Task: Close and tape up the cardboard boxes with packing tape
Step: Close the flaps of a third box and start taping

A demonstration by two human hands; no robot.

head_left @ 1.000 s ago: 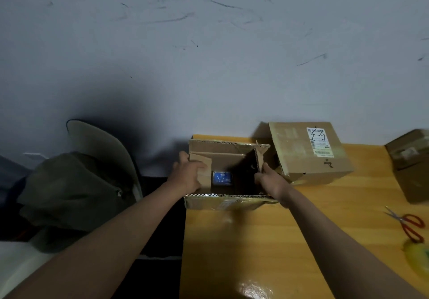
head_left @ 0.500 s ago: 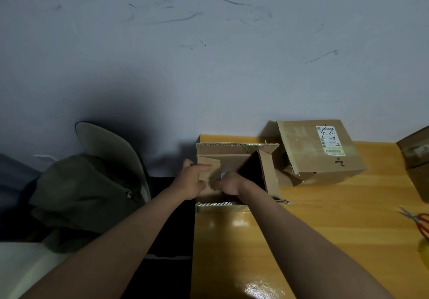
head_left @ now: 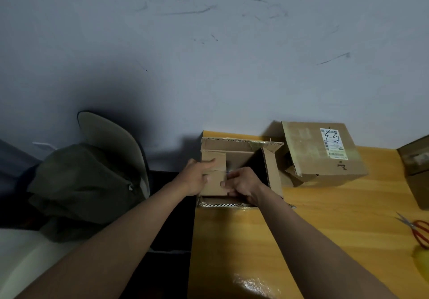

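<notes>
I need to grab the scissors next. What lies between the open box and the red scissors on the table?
Head view: only bare table between the open box and red scissors.

A pale grey wall (head_left: 209,54) fills the upper half of the view, marked with dark scuffs and scratches. A deep shadow falls across its lower left part. Below it stands a yellow wooden counter (head_left: 325,229) with a glossy top that catches a bright glare near the front edge. To the left is a chair (head_left: 111,140) with dark green cloth (head_left: 81,182) draped on it.
</notes>
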